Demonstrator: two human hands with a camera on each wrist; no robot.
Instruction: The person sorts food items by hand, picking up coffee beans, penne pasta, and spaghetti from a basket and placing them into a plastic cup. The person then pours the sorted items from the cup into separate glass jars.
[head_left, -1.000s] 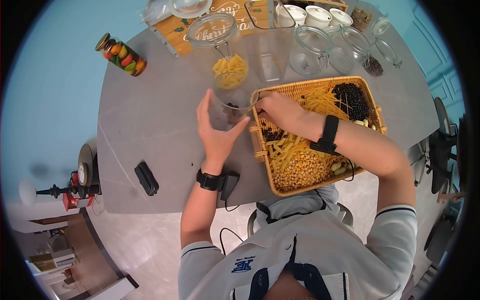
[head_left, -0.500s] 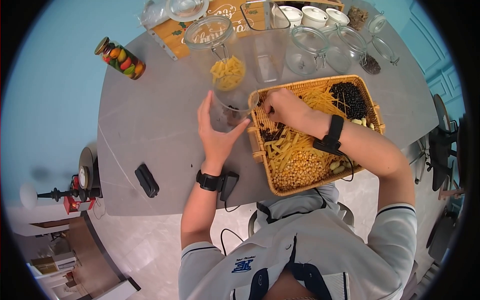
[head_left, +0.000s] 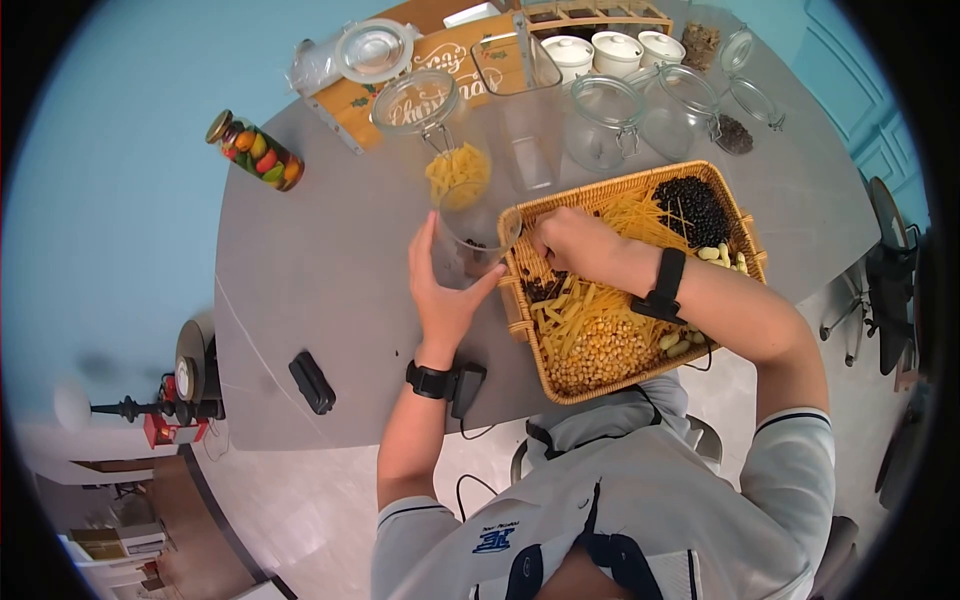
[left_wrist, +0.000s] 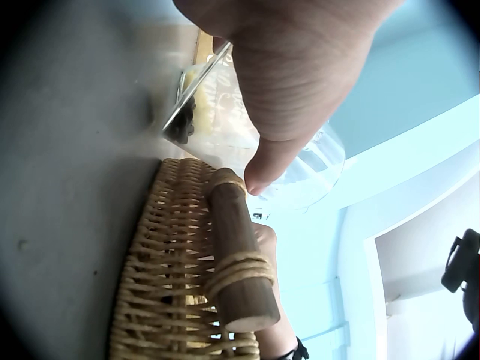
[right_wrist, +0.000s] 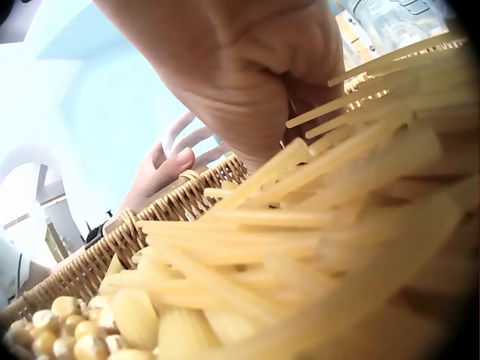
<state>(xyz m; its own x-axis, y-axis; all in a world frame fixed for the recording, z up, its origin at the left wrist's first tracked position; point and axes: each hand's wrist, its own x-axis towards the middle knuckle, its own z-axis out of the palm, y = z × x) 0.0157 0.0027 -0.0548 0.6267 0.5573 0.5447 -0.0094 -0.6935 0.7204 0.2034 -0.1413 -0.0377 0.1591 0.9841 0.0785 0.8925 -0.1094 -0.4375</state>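
Fingers and thumb of the left hand [head_left: 445, 305] grip a clear container [head_left: 482, 225] from both sides; dark pieces lie at its bottom. It stands beside the left end of the wicker basket [head_left: 748, 215]. Inside that end is the right hand [head_left: 585, 245], its fingers curled downward above dark bits [head_left: 543, 290]. In the right wrist view the right hand [right_wrist: 247, 82] reaches down behind pasta sticks [right_wrist: 225, 229]; its fingertips are hidden, so what they hold cannot be told. The left wrist view shows the left thumb [left_wrist: 270, 161] against the clear wall, above the basket handle [left_wrist: 236, 240].
Behind the container stand a jar of yellow pasta [head_left: 458, 172], a tall clear vessel [head_left: 533, 150] and open glass jars [head_left: 603, 135]. The basket also holds corn [head_left: 600, 350], black beans [head_left: 692, 208] and peanuts. A black case [head_left: 312, 382] and a colourful jar [head_left: 262, 155] are at left.
The right hand has moved from beside the container's rim back over the basket and down among its contents. The left hand keeps its grip on the container. The head view has shifted slightly.
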